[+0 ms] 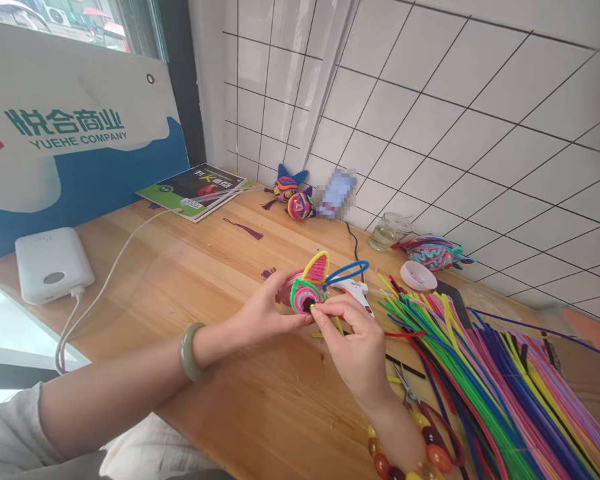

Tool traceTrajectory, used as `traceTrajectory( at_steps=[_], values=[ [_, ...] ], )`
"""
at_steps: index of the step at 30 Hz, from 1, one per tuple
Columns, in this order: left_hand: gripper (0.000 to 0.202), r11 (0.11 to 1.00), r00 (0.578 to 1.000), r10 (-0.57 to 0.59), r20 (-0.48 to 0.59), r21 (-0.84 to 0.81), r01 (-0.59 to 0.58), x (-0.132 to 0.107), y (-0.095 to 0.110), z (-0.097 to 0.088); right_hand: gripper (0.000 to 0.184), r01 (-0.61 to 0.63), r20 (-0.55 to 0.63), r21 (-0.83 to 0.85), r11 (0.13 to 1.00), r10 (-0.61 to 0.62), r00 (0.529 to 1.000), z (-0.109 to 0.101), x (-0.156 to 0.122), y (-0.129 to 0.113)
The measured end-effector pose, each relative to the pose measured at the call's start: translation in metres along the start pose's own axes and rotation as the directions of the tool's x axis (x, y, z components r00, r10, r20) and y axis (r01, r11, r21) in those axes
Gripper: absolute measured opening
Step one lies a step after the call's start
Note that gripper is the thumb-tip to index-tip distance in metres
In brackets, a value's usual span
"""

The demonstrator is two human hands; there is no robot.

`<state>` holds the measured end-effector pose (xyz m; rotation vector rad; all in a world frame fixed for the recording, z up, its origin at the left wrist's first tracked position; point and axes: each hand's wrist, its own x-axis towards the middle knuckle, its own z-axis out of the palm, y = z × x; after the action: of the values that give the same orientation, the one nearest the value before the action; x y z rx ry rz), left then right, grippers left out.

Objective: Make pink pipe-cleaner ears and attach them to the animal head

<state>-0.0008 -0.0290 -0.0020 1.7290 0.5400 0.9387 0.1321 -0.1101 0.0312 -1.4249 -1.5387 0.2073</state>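
My left hand (pixel 273 307) is closed around a small pipe-cleaner figure (pixel 306 293) held above the wooden table. The figure has a pink ear edged in yellow, a blue loop sticking out to the right, and a green-rimmed eye with pink rings and a black centre. My right hand (pixel 353 333) pinches at that black centre, where a tiny yellowish bit shows at the fingertips; it is too small to name. Behind the right hand lies a white glue gun (pixel 353 291), partly hidden. Scissors (pixel 407 387) rest by my right wrist.
Bundles of coloured pipe cleaners (pixel 500 380) spread across the right side. Along the wall stand finished figures (pixel 300 203), a glass jar (pixel 384 233) and a small pink bowl (pixel 419 275). A white power bank (pixel 55 263) with a cable and a book (pixel 200 190) are on the left.
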Motion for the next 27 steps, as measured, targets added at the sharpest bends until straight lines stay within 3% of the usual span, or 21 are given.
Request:
traceTrajectory(
  at_steps=[15, 27],
  values=[
    [0.064, 1.000, 1.000, -0.021, -0.004, -0.017, 0.021, 0.0004, 0.0016, 0.0001, 0.010, -0.008, 0.015, 0.008, 1.000, 0.008, 1.000, -0.0004, -0.0007, -0.0002],
    [0.064, 0.988, 0.998, -0.054, 0.045, -0.144, 0.060, 0.0015, 0.0011, 0.0007, 0.004, -0.088, 0.017, 0.031, 0.996, 0.088, 0.996, 0.0009, -0.0003, 0.0004]
  ],
)
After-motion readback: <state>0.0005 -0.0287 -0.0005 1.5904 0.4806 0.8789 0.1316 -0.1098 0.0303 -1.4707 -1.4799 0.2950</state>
